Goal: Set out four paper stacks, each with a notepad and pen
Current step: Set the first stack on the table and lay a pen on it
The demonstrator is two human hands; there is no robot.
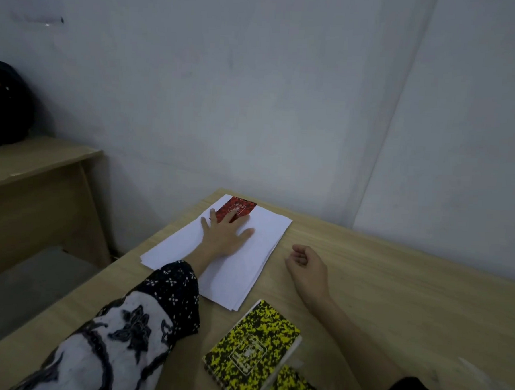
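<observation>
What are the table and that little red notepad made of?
Table: looks like pale wood-grain laminate or veneer over board, matte, with fine streaks running along it; solid wood can't be ruled out. Red notepad: seemingly a printed card cover, slightly glossy, with a row of binding holes along its far edge.

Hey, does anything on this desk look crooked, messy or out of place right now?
Only small things. The paper stack is not squared up: its sheets fan out at the near corner. The red notepad sits on its far corner under the left hand's fingertips. No pen is in view. Nothing looks spilled or damaged.
</observation>
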